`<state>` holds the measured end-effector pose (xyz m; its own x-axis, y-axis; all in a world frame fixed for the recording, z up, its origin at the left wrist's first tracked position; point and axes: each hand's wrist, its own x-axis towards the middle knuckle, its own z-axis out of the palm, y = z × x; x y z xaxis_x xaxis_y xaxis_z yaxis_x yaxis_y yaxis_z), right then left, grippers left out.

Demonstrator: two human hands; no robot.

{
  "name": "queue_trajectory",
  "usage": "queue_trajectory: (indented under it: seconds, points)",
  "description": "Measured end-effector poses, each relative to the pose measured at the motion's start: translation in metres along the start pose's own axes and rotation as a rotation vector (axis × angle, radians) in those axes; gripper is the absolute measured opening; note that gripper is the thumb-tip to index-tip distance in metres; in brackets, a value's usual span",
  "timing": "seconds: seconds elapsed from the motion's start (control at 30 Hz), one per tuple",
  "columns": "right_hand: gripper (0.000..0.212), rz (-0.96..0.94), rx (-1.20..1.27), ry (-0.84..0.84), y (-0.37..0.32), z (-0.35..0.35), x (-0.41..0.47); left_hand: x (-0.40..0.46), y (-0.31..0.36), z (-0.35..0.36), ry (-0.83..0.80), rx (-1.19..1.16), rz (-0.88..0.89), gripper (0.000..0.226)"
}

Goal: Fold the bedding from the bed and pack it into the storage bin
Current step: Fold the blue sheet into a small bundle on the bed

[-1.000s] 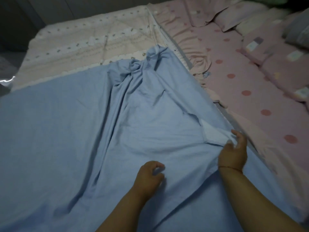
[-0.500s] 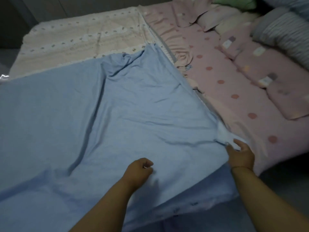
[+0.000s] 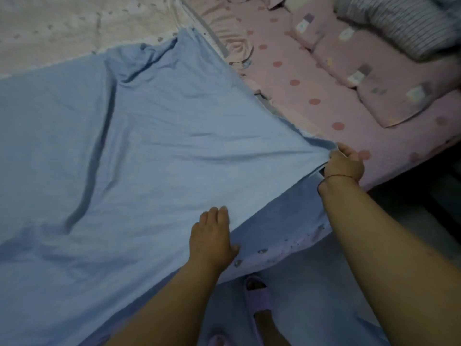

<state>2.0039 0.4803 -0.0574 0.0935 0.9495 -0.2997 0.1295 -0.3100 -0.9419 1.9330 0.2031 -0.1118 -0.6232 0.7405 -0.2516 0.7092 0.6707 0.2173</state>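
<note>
A light blue sheet (image 3: 139, 151) lies spread across the bed, mostly flat with a few long creases, and hangs over the near edge. My right hand (image 3: 345, 164) grips its right corner at the bed's front edge, pulling the cloth taut. My left hand (image 3: 212, 236) rests flat on the sheet at the near edge, fingers straight and pressing the fabric down. No storage bin is in view.
A cream patterned quilt (image 3: 74, 31) lies beyond the blue sheet. To the right are a pink dotted sheet (image 3: 311, 78), pink pillows (image 3: 369, 78) and a striped pillow (image 3: 399, 23). Below the bed edge I see the floor and my foot in a purple slipper (image 3: 258, 299).
My right hand has drawn the sheet's corner out to the right and toward the front edge, flattening the bunched cloth. My left hand has opened and slid to the near edge.
</note>
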Motion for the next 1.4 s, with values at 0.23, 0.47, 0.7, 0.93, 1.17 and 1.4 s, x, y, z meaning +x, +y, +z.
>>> queue_trajectory:
  seconds: [0.23, 0.47, 0.7, 0.93, 1.17, 1.4]
  points:
    - [0.032, 0.017, -0.135, 0.282, 0.037, -0.055, 0.009, 0.006, -0.015, 0.006, -0.004, 0.139, 0.252, 0.045]
    - [0.033, 0.072, -0.438, 0.139, 0.075, -0.076, 0.026, 0.003, -0.022, 0.036, -0.211, 0.046, 0.24, 0.037]
    - [0.057, -0.041, -0.988, 0.16, 0.059, -0.047, 0.026, -0.001, -0.016, 0.016, -0.32, -0.22, 0.049, 0.049]
    - [0.041, -0.349, -1.068, -0.518, 0.049, 0.043, -0.018, 0.006, -0.061, -0.035, -0.175, -0.284, -0.178, 0.049]
    - [0.038, -0.418, -1.091, -0.776, 0.013, 0.128, -0.093, -0.02, -0.127, -0.085, -0.051, -0.33, -0.452, 0.052]
    - [0.035, -0.544, -1.123, -0.987, 0.021, 0.183, -0.207, -0.096, -0.195, -0.107, 0.051, -0.446, -0.671, 0.053]
